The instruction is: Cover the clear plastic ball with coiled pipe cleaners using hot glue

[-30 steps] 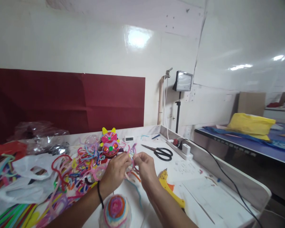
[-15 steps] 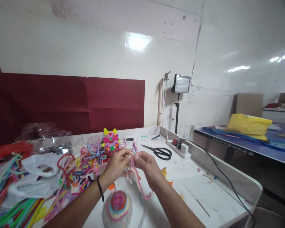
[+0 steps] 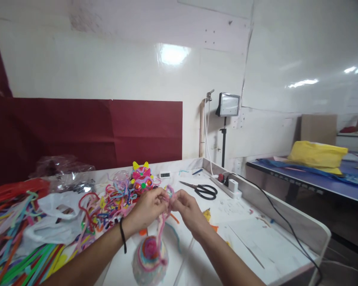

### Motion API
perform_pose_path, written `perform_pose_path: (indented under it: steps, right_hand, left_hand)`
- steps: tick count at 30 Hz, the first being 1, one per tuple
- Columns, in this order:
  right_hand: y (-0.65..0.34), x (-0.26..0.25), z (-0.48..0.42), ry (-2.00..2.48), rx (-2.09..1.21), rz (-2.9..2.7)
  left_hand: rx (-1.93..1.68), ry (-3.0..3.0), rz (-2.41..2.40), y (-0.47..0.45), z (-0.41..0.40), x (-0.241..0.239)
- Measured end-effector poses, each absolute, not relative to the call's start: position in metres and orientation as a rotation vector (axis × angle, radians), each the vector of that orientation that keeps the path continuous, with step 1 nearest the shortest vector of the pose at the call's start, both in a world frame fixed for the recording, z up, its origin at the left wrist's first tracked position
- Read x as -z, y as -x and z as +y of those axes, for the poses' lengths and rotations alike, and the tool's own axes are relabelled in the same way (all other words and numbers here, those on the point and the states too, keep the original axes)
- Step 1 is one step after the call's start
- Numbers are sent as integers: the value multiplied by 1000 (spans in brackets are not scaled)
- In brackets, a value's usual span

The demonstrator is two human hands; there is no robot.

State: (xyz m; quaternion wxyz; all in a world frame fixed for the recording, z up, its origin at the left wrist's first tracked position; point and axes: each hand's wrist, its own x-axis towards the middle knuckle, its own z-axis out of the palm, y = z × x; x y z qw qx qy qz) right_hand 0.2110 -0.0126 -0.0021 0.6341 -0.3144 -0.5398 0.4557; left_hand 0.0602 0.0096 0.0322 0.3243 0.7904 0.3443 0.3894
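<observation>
My left hand [image 3: 147,208] and my right hand [image 3: 188,208] meet above the white table [image 3: 256,238], both pinched on a pink pipe cleaner [image 3: 161,222]. The pipe cleaner hangs down from my fingers to a round ball wound in coloured stripes [image 3: 149,258] near the front edge. A black band sits on my left wrist. Behind my hands stands a pink and yellow pipe-cleaner figure [image 3: 141,178].
A tangle of coloured pipe cleaners [image 3: 107,202] and straight bundles [image 3: 14,246] lie left with white plastic bags [image 3: 53,222]. Black scissors [image 3: 204,190], a power strip [image 3: 228,186], a small light on a stand [image 3: 228,105], a yellow glue gun [image 3: 207,216]. A blue table [image 3: 316,178] stands right.
My hands have lifted slightly and the pink pipe cleaner now hangs straighter down toward the striped ball. The view has shifted a little to the left.
</observation>
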Motion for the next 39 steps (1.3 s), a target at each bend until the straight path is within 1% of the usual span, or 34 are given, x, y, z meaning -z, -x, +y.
perform_pose_path:
  steps: [7, 13, 19, 30, 35, 39]
  right_hand:
    - [-220, 4, -17, 727, -1094, -1229]
    - [-224, 3, -20, 744, -1178, -1201]
    - [-223, 0, -25, 737, -1221, -1195]
    - [-220, -1, -30, 846, -1160, -1201]
    - [-217, 3, -29, 951, -1074, -1259]
    - [-217, 7, -26, 1007, -1006, -1291]
  left_hand:
    - [-971, -2335, 964, -63, 6, -44]
    - [-862, -2402, 964, -66, 6, -46]
    - [-839, -2466, 953, -71, 2, -49]
    - [-812, -2760, 975, -66, -2, -49]
    - [-753, -2978, 954, -61, 0, -44]
    - [-788, -3108, 918, -60, 3, -39]
